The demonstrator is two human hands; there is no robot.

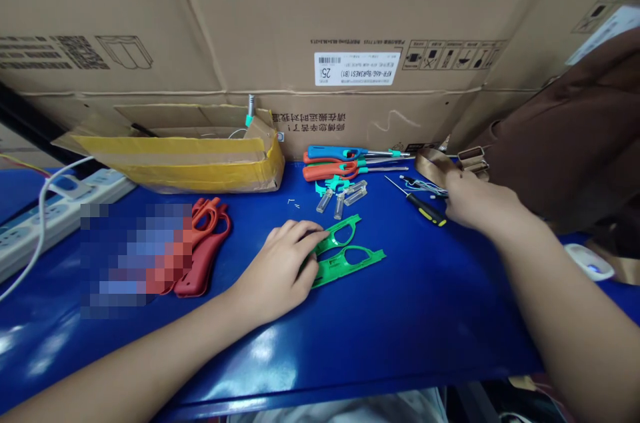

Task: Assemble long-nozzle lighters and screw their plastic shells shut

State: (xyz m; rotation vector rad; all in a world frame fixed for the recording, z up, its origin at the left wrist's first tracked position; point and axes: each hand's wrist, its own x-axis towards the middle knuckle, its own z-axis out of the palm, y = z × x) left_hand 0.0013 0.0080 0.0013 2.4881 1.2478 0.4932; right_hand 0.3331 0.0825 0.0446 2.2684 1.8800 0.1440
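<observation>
Cardboard [260, 23] reads upside-down "AUX" — left fingers [311, 241] hold green casings [333, 268] — right fingers [455, 188] partly hidden, grip unclear.

On the blue table [425, 316] I see two green plastic casing halves [345, 269] touching the left hand [283, 270] on its right. Left of that hand lie red plastic handle shells [196, 276], a yellow-taped cardboard box [180, 156] beyond them. Ahead and rightward are small clear plastic pieces [356, 193], then orange and blue plastic lighters [327, 172]. Left of the right hand [473, 203] lie a black-and-yellow screwdriver [425, 209] and thin pale wires [427, 188].
</observation>
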